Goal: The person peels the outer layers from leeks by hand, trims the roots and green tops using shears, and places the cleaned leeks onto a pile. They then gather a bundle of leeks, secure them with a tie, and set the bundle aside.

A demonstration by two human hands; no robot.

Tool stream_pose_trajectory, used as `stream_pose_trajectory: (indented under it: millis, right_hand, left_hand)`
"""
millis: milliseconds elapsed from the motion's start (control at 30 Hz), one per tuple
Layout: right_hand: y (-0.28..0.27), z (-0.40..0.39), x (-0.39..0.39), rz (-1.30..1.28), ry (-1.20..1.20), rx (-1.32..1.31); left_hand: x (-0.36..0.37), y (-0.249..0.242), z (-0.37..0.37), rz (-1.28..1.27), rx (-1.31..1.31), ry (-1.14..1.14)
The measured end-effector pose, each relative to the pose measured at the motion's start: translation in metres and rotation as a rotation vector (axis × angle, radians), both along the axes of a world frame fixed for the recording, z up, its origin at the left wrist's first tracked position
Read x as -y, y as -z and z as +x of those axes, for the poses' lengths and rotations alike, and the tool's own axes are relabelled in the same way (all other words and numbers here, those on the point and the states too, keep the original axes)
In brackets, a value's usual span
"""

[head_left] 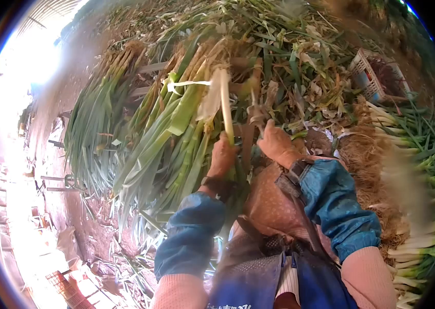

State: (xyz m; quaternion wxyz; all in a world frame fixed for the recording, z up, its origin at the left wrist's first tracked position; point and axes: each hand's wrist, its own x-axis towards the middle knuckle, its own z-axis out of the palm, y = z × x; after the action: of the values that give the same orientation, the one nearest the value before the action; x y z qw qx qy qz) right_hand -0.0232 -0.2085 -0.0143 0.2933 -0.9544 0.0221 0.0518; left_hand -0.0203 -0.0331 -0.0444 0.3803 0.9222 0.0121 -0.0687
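Blue apron [279, 283] nearest; hands [251, 149] grip a leek [226, 110], fingertips hidden.

We note a large heap of bundled green onions [125, 134] lying to the left, leaves pointing down and left, root ends up. Behind it, a loose pile of trimmed leaves and husks [300, 67] covers the upper middle of the view. A white plastic crate [369, 77] sits tilted at the upper right, partly sunk into that pile. Along the right edge we see a row of cleaned onions [418, 154], white shafts facing inward, with a mound of brown roots and straw [367, 170] just beside them. The dirt floor [73, 216] at lower left carries scattered leaf scraps. An orange mesh basket [65, 288] lies near the bottom left.
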Motion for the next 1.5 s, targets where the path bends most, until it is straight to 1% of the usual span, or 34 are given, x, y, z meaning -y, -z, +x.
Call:
stream_pose_trajectory:
  millis: [33, 67, 100, 167, 233, 367, 400, 433, 500, 633, 733, 833, 1000, 1067, 1133, 1167, 1267, 1333, 1400, 1500]
  right_hand:
    - [-0.012, -0.002, 0.002, 0.005, -0.016, 0.017]
    - [-0.023, -0.006, 0.004, 0.007, -0.034, 0.029]
    - [-0.029, -0.015, 0.0, 0.044, -0.088, -0.018]
    - [-0.042, -0.039, -0.017, 0.123, -0.186, -0.104]
    - [-0.056, -0.06, -0.034, 0.187, -0.261, -0.179]
    - [-0.057, -0.078, -0.055, 0.23, -0.386, -0.311]
    - [-0.055, -0.08, -0.058, 0.227, -0.399, -0.329]
    - [-0.054, -0.081, -0.059, 0.238, -0.405, -0.312]
    - [-0.052, -0.086, -0.059, 0.262, -0.412, -0.28]
    - [-0.069, -0.104, -0.053, 0.266, -0.363, -0.361]
    - [-0.069, -0.118, -0.051, 0.242, -0.368, -0.384]
    - [-0.068, -0.12, -0.05, 0.24, -0.395, -0.357]
    - [-0.075, -0.13, -0.042, 0.289, -0.386, -0.368]
    - [-0.064, -0.126, -0.039, 0.18, -0.47, -0.197]
    - [-0.051, -0.113, -0.039, 0.128, -0.51, -0.11]
    - [-0.047, -0.099, -0.04, 0.129, -0.509, -0.11]
    - [-0.049, -0.096, -0.036, 0.061, -0.619, -0.078]
    - [-0.059, -0.109, -0.039, 0.108, -0.58, -0.177]
    - [-0.089, -0.123, -0.047, 0.269, -0.375, -0.396]
    - [-0.07, -0.109, -0.054, 0.284, -0.313, -0.309]
  left_hand:
    - [0.001, -0.001, 0.002, 0.03, -0.007, 0.06]
    - [-0.004, -0.001, 0.006, 0.177, 0.088, 0.108]
    - [-0.013, -0.002, -0.001, 0.168, 0.187, 0.024]
    - [-0.047, -0.006, 0.004, 0.332, 0.251, -0.09]
    - [-0.09, 0.011, 0.004, 0.47, 0.324, -0.193]
    - [-0.111, 0.017, 0.002, 0.603, 0.219, -0.15]
    - [-0.115, 0.024, 0.01, 0.641, 0.181, -0.127]
    - [-0.114, 0.021, 0.016, 0.677, 0.146, -0.103]
    - [-0.112, 0.015, 0.015, 0.649, 0.109, -0.084]
    - [-0.108, 0.012, 0.012, 0.554, 0.07, -0.13]
    - [-0.107, 0.0, 0.009, 0.52, -0.137, -0.141]
    - [-0.106, -0.01, 0.007, 0.449, -0.231, -0.042]
    - [-0.074, -0.038, -0.005, 0.525, -0.149, -0.095]
    - [-0.066, -0.044, -0.006, 0.557, -0.118, -0.1]
    - [-0.062, -0.05, -0.007, 0.589, -0.089, -0.088]
    - [-0.061, -0.049, -0.007, 0.604, -0.06, -0.081]
    - [-0.062, -0.047, -0.004, 0.636, 0.006, -0.071]
    - [-0.066, -0.048, -0.002, 0.648, 0.014, -0.077]
    - [-0.067, -0.046, 0.0, 0.656, 0.024, -0.073]
    - [-0.06, -0.054, -0.003, 0.678, 0.006, -0.053]
